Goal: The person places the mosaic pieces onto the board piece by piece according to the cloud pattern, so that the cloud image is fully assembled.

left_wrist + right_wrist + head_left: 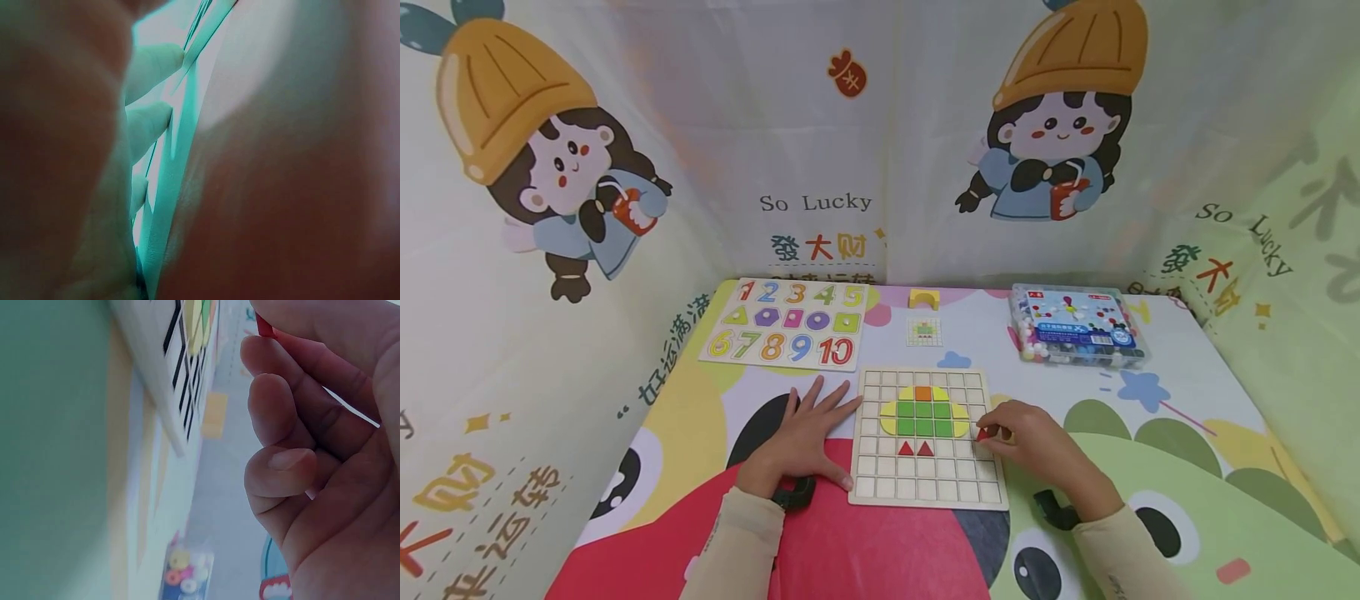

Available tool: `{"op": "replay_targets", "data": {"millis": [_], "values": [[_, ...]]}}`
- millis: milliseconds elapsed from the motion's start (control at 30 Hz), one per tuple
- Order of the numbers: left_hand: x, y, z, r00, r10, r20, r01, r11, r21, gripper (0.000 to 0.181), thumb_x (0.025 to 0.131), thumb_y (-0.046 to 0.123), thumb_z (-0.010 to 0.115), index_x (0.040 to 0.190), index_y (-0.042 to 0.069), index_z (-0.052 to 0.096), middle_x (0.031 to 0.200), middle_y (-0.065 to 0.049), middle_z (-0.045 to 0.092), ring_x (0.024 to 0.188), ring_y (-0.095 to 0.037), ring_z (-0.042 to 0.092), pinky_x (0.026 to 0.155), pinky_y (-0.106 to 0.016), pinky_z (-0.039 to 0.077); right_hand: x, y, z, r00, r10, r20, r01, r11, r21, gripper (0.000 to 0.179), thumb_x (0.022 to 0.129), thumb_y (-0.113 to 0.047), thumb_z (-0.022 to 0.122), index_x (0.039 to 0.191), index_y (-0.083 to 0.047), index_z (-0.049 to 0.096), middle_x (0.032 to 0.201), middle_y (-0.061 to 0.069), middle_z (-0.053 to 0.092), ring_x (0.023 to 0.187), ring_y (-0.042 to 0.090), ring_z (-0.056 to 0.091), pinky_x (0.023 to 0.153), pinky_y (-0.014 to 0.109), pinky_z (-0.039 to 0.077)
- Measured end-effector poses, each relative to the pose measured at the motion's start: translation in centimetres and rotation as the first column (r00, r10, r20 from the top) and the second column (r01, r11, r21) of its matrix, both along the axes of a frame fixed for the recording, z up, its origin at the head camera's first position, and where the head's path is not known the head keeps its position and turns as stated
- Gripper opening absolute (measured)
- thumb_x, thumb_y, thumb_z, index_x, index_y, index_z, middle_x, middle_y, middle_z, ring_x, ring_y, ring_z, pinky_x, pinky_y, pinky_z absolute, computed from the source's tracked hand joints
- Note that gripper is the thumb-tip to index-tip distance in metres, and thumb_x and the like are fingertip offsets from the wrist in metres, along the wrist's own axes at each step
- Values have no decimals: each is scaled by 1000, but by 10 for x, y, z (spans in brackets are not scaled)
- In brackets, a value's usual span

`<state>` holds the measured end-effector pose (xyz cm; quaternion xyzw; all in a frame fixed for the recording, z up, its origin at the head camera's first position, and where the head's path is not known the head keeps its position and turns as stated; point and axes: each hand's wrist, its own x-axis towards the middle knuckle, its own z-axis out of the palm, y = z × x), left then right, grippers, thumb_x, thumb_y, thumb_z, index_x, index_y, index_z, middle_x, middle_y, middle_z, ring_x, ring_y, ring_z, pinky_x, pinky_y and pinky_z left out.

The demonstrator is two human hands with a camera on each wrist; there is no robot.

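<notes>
A square wooden grid board (925, 492) lies on the table, bearing green squares (924, 418), yellow rounded pieces, an orange square (922, 393) and two red triangles (925, 449) below them. My left hand (801, 435) lies with fingers spread beside the board's left edge, thumb and fingertips at that edge. In the left wrist view, fingers (150, 125) show close along the edge. At the board's right edge, my right hand (1037, 440) pinches a small red piece (265, 326) between thumb and fingertip. Most of that piece is hidden by the fingers.
A number-and-shape puzzle board (782, 325) lies at the back left. Behind the grid board are a small pattern card (924, 332) and a yellow arch block (924, 297). A clear plastic box (1078, 325) of colourful beads stands back right. Printed curtains enclose the table.
</notes>
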<state>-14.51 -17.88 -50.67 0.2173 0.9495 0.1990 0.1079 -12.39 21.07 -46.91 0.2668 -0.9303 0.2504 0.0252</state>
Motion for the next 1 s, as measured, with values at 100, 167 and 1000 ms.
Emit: {"op": "replay_targets", "data": {"millis": [100,167,1000], "values": [[0,0,-1,1000,1,-1,-1,1000,0,129,57,67,94,166,34,34,179,0,21,166,-41,1,127,-75,-3,-2,-9,2,999,14,32,-15,999,28,15,90,-16,85,104,-13,81,87,-12,65,80,4,55,70,23,53],[0,0,-1,1000,2,1,-2,1000,3,129,57,67,94,166,34,34,179,0,21,166,-41,1,127,-75,-4,-2,-16,2,999,16,47,-19,998,58,15,91,-19,85,104,-14,80,87,-13,64,81,4,55,71,23,53],[0,0,-2,1000,2,-7,-2,1000,10,129,56,68,94,166,34,36,179,1,22,166,-41,1,127,-75,-3,-3,-61,-9,998,48,48,-57,979,198,13,90,-20,86,101,-15,81,94,-6,75,87,11,62,81,34,60]]}}
